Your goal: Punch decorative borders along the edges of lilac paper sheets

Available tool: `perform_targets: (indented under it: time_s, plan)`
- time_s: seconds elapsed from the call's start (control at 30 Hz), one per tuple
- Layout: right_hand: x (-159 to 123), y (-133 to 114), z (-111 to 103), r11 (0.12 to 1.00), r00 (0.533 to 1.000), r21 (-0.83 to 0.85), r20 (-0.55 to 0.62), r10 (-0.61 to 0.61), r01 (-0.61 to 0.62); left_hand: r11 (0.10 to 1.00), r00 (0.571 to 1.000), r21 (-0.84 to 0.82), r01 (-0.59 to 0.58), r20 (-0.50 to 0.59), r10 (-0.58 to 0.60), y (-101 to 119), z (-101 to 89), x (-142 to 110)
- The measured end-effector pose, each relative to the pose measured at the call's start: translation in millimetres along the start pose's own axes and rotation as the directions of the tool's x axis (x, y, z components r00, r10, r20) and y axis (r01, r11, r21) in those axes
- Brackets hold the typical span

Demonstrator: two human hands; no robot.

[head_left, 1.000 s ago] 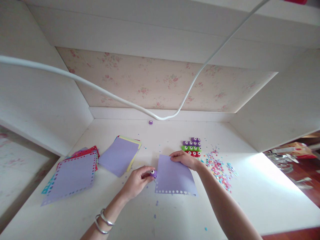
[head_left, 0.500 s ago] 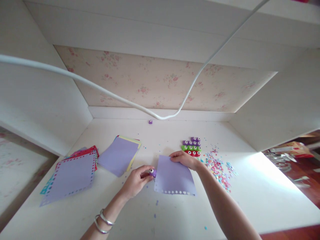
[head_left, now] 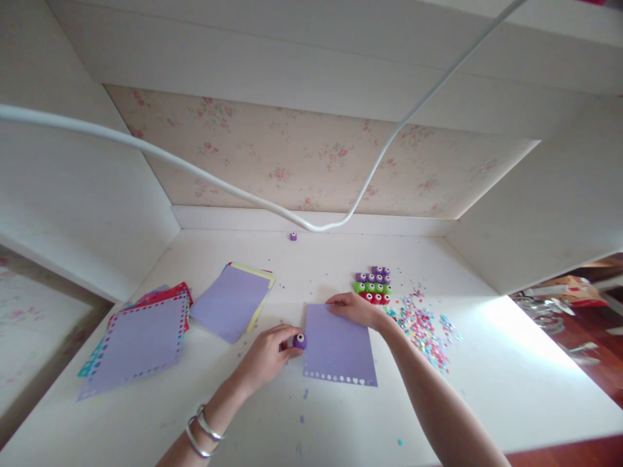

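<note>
A lilac paper sheet (head_left: 337,345) lies on the white desk (head_left: 511,363) in front of me, with a row of punched holes along its near edge. My left hand (head_left: 265,353) pinches a small purple punch (head_left: 299,340) at the sheet's left edge. The fingers of my right hand (head_left: 355,307) rest on the sheet's far edge, holding it down. Bracelets circle my left wrist.
Plain coloured sheets (head_left: 232,300) are stacked left of centre, and punched sheets (head_left: 139,337) lie further left. A cluster of small punches (head_left: 373,285) sits behind my right hand, beside a scatter of confetti (head_left: 423,324). One purple punch (head_left: 293,237) stands by the back wall. A white cable (head_left: 321,227) hangs overhead.
The lilac sheet has turned slightly clockwise and now lies squarer to me. My left hand and the punch stay at its left edge.
</note>
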State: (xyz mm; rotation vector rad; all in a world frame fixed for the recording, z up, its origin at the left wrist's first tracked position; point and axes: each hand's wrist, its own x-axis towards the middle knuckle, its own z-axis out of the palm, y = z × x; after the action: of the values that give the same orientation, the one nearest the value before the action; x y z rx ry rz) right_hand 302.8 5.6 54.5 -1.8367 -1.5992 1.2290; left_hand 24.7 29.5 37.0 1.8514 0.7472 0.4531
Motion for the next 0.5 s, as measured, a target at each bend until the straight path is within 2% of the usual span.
perform_targets:
  time_s: [0.1,0.2,0.27,0.33,0.5]
  plan:
    - [-6,-6,7,0.985,0.982,-0.156,-0.159,-0.105,0.080,0.997,0.999,0.073,-0.035,0.026,0.033,2,2.2,0]
    - [-24,-8,24,0.932,0.933,-0.323,-0.254,-0.255,0.167,0.991,0.998,0.125,-0.049,0.037,0.044,2,4.7,-2]
    - [-38,-5,39,0.857,0.886,-0.458,-0.259,-0.384,0.238,0.988,0.998,0.146,-0.059,0.046,0.052,1,4.9,-3]
    - [-50,2,55,0.789,0.854,-0.550,-0.236,-0.463,0.276,0.984,0.996,0.159,-0.075,0.057,0.067,0,4.0,-5]
    - [-61,15,79,0.783,0.863,-0.568,-0.232,-0.448,0.254,0.978,0.993,0.182,-0.102,0.075,0.090,-4,3.5,-7]
